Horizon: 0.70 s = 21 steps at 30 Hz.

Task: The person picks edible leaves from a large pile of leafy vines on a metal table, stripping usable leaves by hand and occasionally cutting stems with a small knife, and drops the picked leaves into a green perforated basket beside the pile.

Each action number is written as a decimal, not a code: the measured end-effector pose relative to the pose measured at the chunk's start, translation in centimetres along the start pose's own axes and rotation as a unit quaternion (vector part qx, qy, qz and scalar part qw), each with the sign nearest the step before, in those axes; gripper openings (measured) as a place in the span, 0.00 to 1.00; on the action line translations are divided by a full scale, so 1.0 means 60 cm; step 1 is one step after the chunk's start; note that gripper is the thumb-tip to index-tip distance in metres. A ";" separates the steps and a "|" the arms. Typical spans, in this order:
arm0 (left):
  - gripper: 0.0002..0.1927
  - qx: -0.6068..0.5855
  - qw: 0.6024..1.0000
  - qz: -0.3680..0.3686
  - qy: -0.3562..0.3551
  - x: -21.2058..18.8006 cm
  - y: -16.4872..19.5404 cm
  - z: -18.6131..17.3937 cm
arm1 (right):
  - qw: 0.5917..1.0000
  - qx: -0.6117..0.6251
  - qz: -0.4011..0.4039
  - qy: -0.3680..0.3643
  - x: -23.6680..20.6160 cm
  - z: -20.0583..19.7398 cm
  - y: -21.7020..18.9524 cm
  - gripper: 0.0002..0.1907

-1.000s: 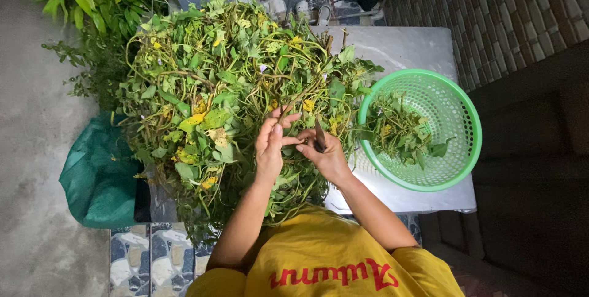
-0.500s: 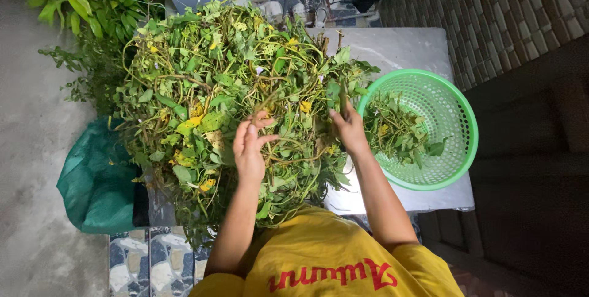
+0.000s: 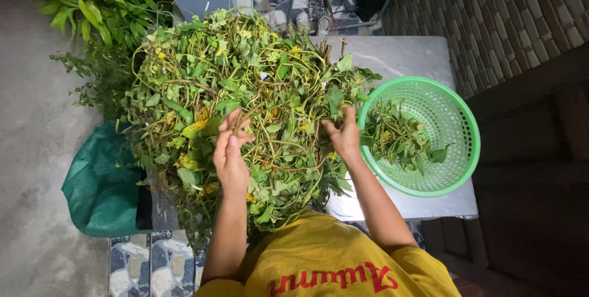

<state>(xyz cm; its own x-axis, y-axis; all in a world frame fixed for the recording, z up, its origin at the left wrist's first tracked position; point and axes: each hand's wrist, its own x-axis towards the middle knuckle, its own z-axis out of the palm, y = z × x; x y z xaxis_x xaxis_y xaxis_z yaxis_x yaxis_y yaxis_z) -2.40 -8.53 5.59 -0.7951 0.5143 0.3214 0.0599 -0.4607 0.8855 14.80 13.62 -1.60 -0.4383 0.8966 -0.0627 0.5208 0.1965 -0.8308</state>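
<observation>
A big heap of green vine stems and leaves (image 3: 257, 88), some of them yellowed, covers the left part of a grey table (image 3: 411, 57). My left hand (image 3: 230, 153) rests on the heap's near side, its fingertips pinched on a thin stem. At the heap's right edge my right hand (image 3: 343, 137) has its fingers curled around a leafy sprig, just left of a round green plastic basket (image 3: 457, 119). The basket holds a small clump of picked leaves (image 3: 399, 140).
A dark green bag (image 3: 98, 186) lies on the floor to the left of the table. Potted plants (image 3: 86, 2) stand at the back left. A brick wall (image 3: 503, 8) runs along the right, with dark steps below it. Patterned tiles show under the table.
My hands were together at the middle of the heap. The left one has moved left and the right one has moved right to the basket's edge.
</observation>
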 end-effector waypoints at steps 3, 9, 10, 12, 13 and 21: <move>0.13 -0.095 0.995 0.012 -0.039 0.002 0.021 -0.002 | 0.995 0.093 -0.031 -0.019 -0.003 -0.020 -0.028 0.34; 0.12 -0.123 0.988 0.021 -0.092 -0.013 0.016 -0.006 | 0.974 0.159 -0.142 -0.073 0.027 0.011 -0.051 0.20; 0.11 -0.129 0.988 0.012 -0.085 -0.016 0.011 -0.007 | 0.973 0.151 -0.165 -0.062 0.037 0.023 -0.055 0.19; 0.11 -0.140 0.988 -0.005 -0.066 -0.021 0.004 -0.011 | 0.980 0.123 -0.112 -0.107 0.057 0.045 -0.064 0.17; 0.11 -0.137 0.988 -0.005 -0.068 -0.024 0.003 -0.015 | 0.982 0.108 -0.086 -0.128 0.065 0.055 -0.068 0.16; 0.13 -0.116 0.992 -0.001 -0.058 -0.035 -0.010 -0.037 | 0.980 0.138 -0.127 -0.066 0.090 0.088 -0.092 0.08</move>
<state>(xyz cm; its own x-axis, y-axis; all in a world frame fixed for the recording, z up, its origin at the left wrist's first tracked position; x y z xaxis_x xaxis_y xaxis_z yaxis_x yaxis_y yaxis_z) -2.12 -10.92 3.66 -0.7194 0.5891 0.3679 -0.0922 -0.6060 0.7901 5.67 15.30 -0.29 -0.6287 0.7698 0.1104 0.1719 0.2760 -0.9457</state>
